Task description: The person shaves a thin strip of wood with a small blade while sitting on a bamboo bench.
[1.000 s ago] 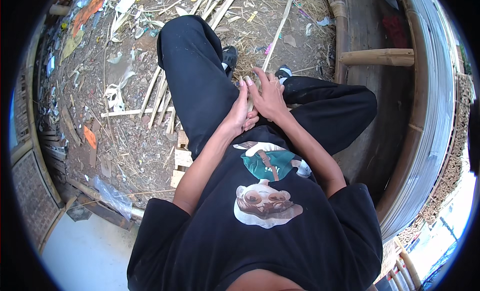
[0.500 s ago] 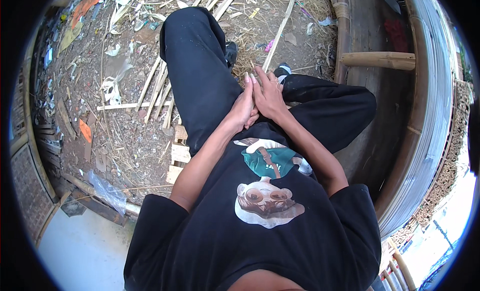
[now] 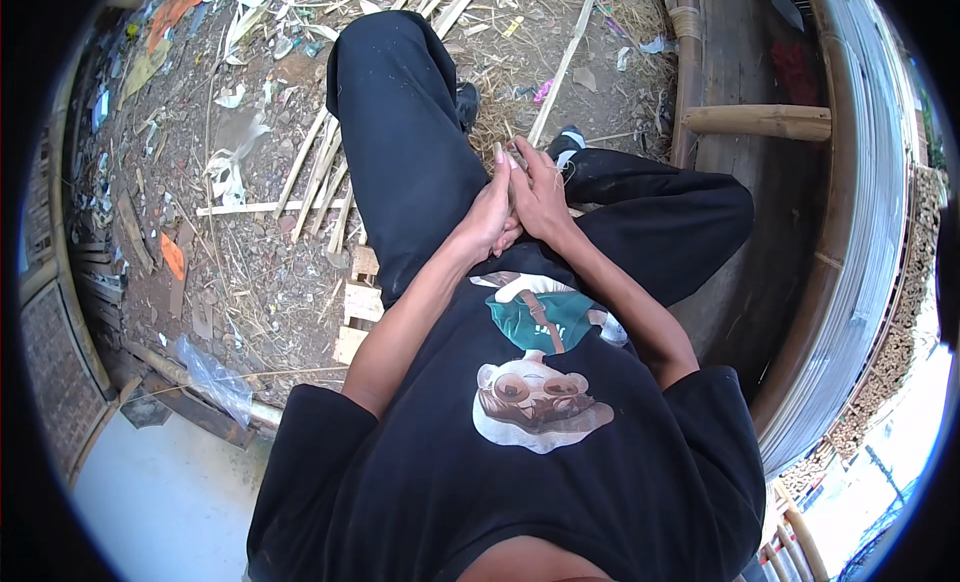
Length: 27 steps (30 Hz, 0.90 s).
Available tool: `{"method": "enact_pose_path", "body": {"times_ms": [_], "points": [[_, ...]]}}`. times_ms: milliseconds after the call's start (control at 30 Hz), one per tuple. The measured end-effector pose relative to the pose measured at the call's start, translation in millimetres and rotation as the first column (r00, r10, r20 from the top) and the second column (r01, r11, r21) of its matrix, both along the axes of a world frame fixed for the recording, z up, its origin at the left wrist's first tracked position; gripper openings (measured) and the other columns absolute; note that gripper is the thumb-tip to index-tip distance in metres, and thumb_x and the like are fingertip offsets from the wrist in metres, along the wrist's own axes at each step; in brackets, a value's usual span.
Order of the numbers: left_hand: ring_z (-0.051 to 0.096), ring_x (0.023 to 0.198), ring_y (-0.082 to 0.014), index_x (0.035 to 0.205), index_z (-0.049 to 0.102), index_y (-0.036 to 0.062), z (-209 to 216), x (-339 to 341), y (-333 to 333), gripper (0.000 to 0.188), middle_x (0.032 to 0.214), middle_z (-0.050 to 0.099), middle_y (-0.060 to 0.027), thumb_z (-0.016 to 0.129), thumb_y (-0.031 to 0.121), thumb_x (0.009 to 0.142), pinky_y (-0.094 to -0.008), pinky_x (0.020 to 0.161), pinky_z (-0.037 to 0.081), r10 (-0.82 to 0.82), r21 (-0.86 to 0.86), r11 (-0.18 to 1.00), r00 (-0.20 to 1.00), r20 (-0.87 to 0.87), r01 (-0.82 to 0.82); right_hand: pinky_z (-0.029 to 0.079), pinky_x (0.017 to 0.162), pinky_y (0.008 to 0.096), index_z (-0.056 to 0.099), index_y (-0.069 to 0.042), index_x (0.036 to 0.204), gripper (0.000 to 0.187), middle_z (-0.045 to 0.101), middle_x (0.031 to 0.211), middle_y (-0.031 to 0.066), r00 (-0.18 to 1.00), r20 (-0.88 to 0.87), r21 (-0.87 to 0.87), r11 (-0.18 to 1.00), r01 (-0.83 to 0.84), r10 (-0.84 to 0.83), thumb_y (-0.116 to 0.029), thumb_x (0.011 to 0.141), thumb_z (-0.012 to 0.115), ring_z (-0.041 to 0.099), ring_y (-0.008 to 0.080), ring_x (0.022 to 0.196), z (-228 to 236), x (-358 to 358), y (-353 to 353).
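Note:
My left hand (image 3: 488, 214) and my right hand (image 3: 540, 194) are pressed together above my lap, between my black-trousered legs. Palms face each other, with the fingertips pointing away from me. The lower fingers curl inward beneath. Whatever lies between the palms, if anything, is hidden by the fingers. Thin pale strands show beside my right hand. A long pale bamboo strip (image 3: 566, 64) runs from the far edge to just beyond my fingertips; I cannot tell whether it touches them.
Several split bamboo pieces (image 3: 318, 172) lie on the littered dirt ground at left. Pale wooden blocks (image 3: 362, 300) sit by my left thigh. A bamboo rail (image 3: 757, 122) and post stand at right. Clear plastic (image 3: 216, 384) lies near a pale slab (image 3: 165, 487) at lower left.
My hands stay together, with the fingers shifting slightly against each other. The whole view has moved a little; nothing was visibly picked up or let go.

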<state>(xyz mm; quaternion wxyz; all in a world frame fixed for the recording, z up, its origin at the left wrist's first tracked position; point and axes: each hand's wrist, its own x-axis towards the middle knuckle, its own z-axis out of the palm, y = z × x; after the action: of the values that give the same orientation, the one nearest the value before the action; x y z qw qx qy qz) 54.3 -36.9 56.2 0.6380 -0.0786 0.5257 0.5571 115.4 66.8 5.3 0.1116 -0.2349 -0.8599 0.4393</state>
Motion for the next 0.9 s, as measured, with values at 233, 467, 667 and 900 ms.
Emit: {"method": "enact_pose_path", "body": {"times_ms": [233,467,667,900], "points": [[0.029,0.027,-0.007,0.071,0.041,0.0094,0,-4,-4,0.071,0.041,0.026,0.0048,0.021,0.077,0.079,-0.0212,0.025,0.024,0.076,0.029,0.996,0.982,0.174,-0.083,0.042,0.08,0.0434,0.052,-0.001,0.119,0.04,0.056,0.097,0.024,1.0,0.016,-0.107,0.994,-0.013,0.015,-0.027,0.088,0.05,0.056,0.0387,0.087,13,-2,1],[0.025,0.027,-0.0056,0.09,0.048,0.0074,3,-8,-8,0.076,0.041,0.022,0.0063,0.019,0.077,0.079,-0.0206,0.027,0.02,0.097,0.08,0.989,0.956,0.277,-0.124,0.049,0.075,0.0347,0.053,0.0,0.12,0.045,0.058,0.108,0.0207,0.998,-0.001,-0.44,0.897,-0.051,0.056,-0.033,0.09,0.052,0.061,0.025,0.089,19,-7,16],[0.023,0.029,-0.0058,0.105,0.047,0.0059,-2,-12,-11,0.082,0.044,0.022,0.0071,0.016,0.077,0.079,-0.0215,0.028,0.019,0.052,0.121,0.988,0.953,0.298,-0.091,0.047,0.084,0.0309,0.056,-0.003,0.12,0.045,0.059,0.113,0.0099,0.981,0.097,-0.732,0.68,-0.045,0.169,-0.037,0.093,0.046,0.054,0.017,0.103,28,-16,35],[0.022,0.028,-0.0062,0.104,0.047,0.0057,5,-12,-7,0.082,0.043,0.022,0.0068,0.015,0.077,0.079,-0.0216,0.028,0.018,0.043,0.084,0.994,0.961,0.272,-0.069,0.04,0.084,0.0346,0.061,-0.003,0.11,0.048,0.058,0.102,0.0054,0.969,0.163,-0.789,0.615,0.015,0.185,-0.044,0.094,0.041,0.049,0.0126,0.098,34,-16,44]]}}
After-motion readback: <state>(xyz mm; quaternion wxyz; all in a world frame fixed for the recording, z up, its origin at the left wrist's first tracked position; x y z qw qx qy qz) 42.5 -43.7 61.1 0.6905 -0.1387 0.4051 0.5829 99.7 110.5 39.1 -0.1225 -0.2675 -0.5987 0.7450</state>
